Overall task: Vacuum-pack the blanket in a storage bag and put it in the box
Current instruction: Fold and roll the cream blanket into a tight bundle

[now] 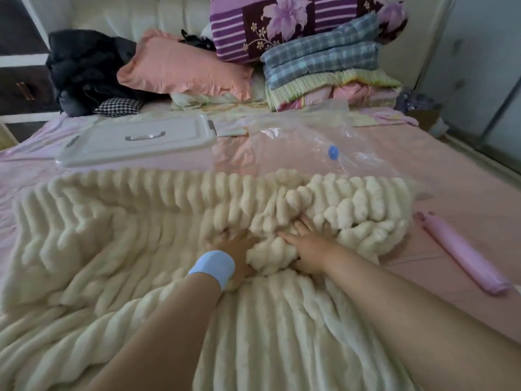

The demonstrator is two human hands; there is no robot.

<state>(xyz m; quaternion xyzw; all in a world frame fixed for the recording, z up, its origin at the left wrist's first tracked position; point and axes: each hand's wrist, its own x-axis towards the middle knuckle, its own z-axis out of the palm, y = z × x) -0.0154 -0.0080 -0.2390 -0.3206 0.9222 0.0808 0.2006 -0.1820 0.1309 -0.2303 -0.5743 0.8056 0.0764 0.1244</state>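
A cream ribbed fleece blanket (pixel 118 238) lies spread over the pink bed, bunched into a heap at its right side. My left hand (pixel 238 251), with a light blue wristband, and my right hand (pixel 306 248) both dig into the bunched fabric at the middle, each gripping a fold between them. The fingertips are partly buried in the pile. Beyond the blanket lies a clear plastic storage bag (pixel 298 148) with a blue valve (pixel 333 152). A white box lid (pixel 138 142) with a handle rests flat at the back left.
A pink hand pump (pixel 462 255) lies on the sheet at the right. Pillows, a black garment (pixel 84 69) and folded quilts (pixel 324 66) are stacked along the headboard. The bed's right edge drops to the floor beside a wardrobe.
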